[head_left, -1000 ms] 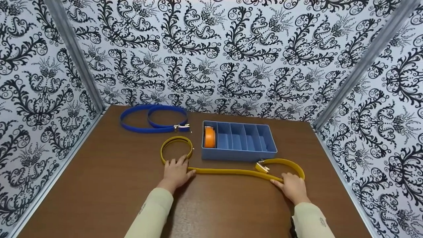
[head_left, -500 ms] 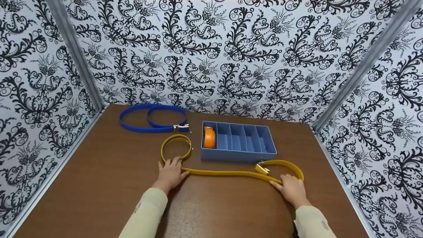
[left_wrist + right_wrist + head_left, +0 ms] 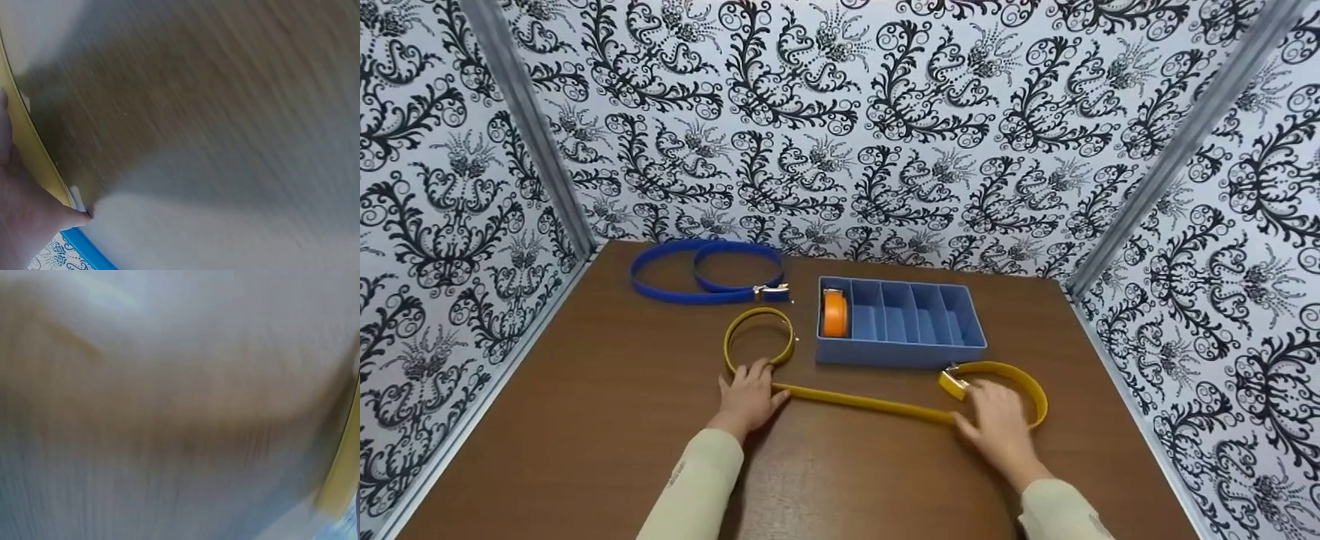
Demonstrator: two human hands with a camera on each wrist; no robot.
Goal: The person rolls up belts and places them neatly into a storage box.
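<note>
A long yellow belt (image 3: pixel 870 405) stands on its edge on the brown table, coiled into a ring at the left and curving back to its metal buckle at the right. At the coil's near side my left hand (image 3: pixel 746 401) grips the strap, fingers over the far side and thumb on the near side; the left wrist view shows the thumb (image 3: pixel 62 216) at the strap's edge. My right hand (image 3: pixel 997 424) holds the strap near the buckle, its fingertips beside the buckle end. In the right wrist view the yellow strap (image 3: pixel 343 461) is blurred at the right edge.
Behind the yellow belt stands a blue divided box (image 3: pixel 900 354), with a rolled orange belt (image 3: pixel 834 313) in its leftmost compartment. A blue belt (image 3: pixel 690 297) with a silver buckle lies looped at the back left. Patterned walls (image 3: pixel 840 150) enclose the table (image 3: pixel 585 420).
My left hand has shifted slightly left along the coil. My right hand has moved left toward the buckle, and the strap between the hands has gone from curved to straight.
</note>
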